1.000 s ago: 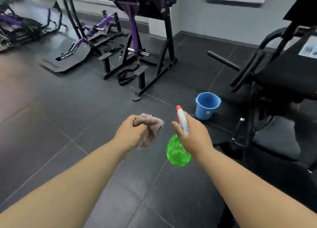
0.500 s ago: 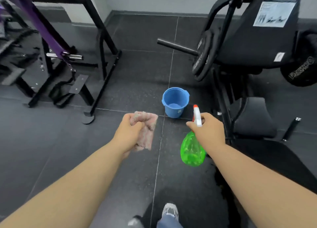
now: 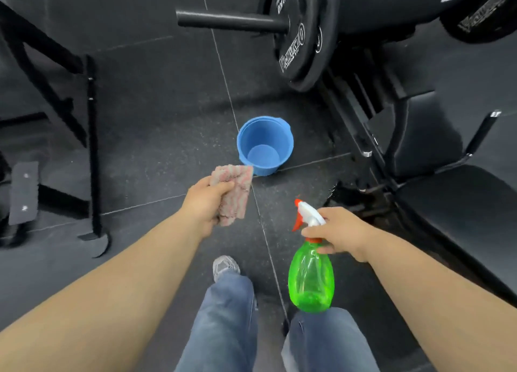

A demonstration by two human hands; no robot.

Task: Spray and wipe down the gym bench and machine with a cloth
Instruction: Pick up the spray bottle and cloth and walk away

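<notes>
Head view: your left hand (image 3: 205, 206) clutches the cloth (image 3: 233, 192); right hand (image 3: 344, 231) fingers (image 3: 324, 250) wrap the bottle (image 3: 311, 276) neck. Both are held above the floor, with the bench (image 3: 461, 209) at your right, not yet touched. Step: approach. Next, probably: turn the nozzle to the pad and spray.

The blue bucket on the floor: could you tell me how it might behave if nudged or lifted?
The bucket looks like thin plastic with nothing obvious inside, so it is probably light to lift. Its base looks narrower than its rim, so a push near the top might tip it. The floor looks rubbery, so it may grip rather than slide.
</notes>
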